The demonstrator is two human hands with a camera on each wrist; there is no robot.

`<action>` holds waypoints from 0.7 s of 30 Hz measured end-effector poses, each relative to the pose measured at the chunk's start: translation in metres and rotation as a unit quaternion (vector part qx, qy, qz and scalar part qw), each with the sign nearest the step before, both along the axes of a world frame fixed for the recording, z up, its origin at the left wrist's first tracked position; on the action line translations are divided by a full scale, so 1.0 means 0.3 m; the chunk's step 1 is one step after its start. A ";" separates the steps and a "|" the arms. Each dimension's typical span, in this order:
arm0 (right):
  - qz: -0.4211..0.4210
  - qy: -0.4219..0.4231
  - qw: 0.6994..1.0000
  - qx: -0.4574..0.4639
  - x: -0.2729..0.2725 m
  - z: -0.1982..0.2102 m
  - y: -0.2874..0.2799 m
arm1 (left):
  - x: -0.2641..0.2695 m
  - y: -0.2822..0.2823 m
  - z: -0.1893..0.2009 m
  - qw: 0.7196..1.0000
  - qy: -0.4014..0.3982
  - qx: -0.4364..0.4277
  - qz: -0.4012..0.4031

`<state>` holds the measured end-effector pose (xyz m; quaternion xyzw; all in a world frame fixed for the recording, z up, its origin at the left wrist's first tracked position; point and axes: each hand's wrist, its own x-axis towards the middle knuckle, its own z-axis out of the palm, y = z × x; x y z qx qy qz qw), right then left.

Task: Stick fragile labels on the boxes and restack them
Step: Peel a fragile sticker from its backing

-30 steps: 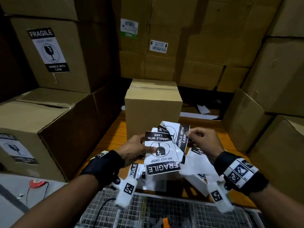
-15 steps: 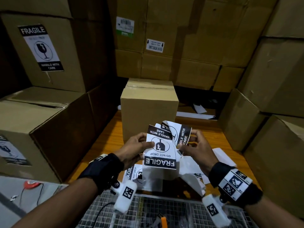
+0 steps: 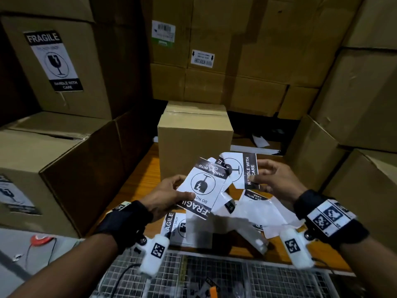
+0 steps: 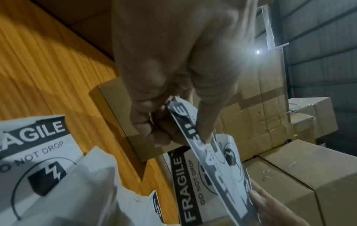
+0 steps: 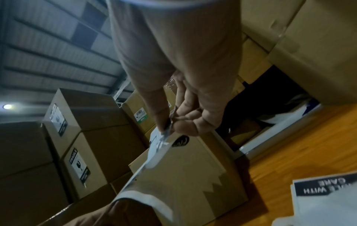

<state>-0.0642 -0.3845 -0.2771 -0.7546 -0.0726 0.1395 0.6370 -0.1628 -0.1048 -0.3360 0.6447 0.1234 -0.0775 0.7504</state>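
Label-separating step: left hand [image 3: 165, 195] pinches one fragile label [image 3: 200, 188], right hand [image 3: 274, 176] pinches another label [image 3: 240, 169]; next, probably peel one and press it onto the plain box [image 3: 194, 145] mid-worktop [image 3: 139, 175].

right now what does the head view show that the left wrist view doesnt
Only the head view shows the right hand pinching a second label, the small box's bare front and taped top, a labelled box upper left, and a wire grid below.

Only the left wrist view shows the left fingers curled under the label's edge, thumb on top, plus a ceiling light.

Both show the left hand gripping that label, loose labels on the wooden table, and stacked boxes.
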 end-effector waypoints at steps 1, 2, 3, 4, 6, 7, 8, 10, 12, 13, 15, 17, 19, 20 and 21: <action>0.009 -0.004 1.000 -0.016 0.004 0.009 -0.005 | 0.000 0.006 0.001 1.000 0.001 0.005 -0.006; 0.014 -0.009 0.999 -0.027 0.011 0.015 -0.007 | 0.001 0.010 0.003 1.000 0.003 0.007 -0.011; 0.015 -0.014 0.999 -0.035 0.017 0.020 -0.008 | 0.002 0.015 0.006 1.000 0.005 0.009 -0.017; 0.011 -0.019 0.999 -0.039 0.029 0.022 -0.013 | 0.002 0.022 0.007 1.000 0.007 0.012 -0.021; -0.003 -0.020 0.999 -0.036 0.056 0.032 -0.032 | -0.005 0.039 0.013 0.999 0.015 0.027 -0.030; -0.009 -0.020 0.999 -0.031 0.066 0.042 -0.044 | -0.011 0.052 0.015 0.999 0.018 0.036 -0.033; -0.012 -0.022 0.999 -0.031 0.070 0.056 -0.055 | -0.019 0.066 0.015 0.998 0.020 0.044 -0.034; -0.016 -0.024 0.999 -0.039 0.085 0.079 -0.084 | -0.036 0.094 0.015 0.998 0.027 0.054 -0.036; 0.004 -0.028 0.998 -0.051 0.091 0.105 -0.108 | -0.050 0.118 0.017 0.997 0.030 0.058 -0.045; 0.016 -0.022 0.998 -0.055 0.094 0.115 -0.118 | -0.055 0.127 0.019 0.996 0.029 0.061 -0.051; 0.031 -0.021 0.996 -0.076 0.089 0.137 -0.121 | -0.060 0.140 0.024 0.995 0.027 0.070 -0.060; 0.041 -0.055 0.989 -0.130 0.075 0.162 -0.114 | -0.061 0.149 0.031 0.993 0.024 0.084 -0.074; 0.051 -0.091 0.978 -0.183 0.078 0.173 -0.113 | -0.064 0.157 0.039 0.991 0.023 0.097 -0.087; 0.056 -0.103 0.972 -0.205 0.077 0.175 -0.112 | -0.064 0.159 0.041 0.991 0.022 0.101 -0.091; 0.062 -0.111 0.967 -0.219 0.074 0.177 -0.113 | -0.065 0.161 0.042 0.990 0.023 0.107 -0.091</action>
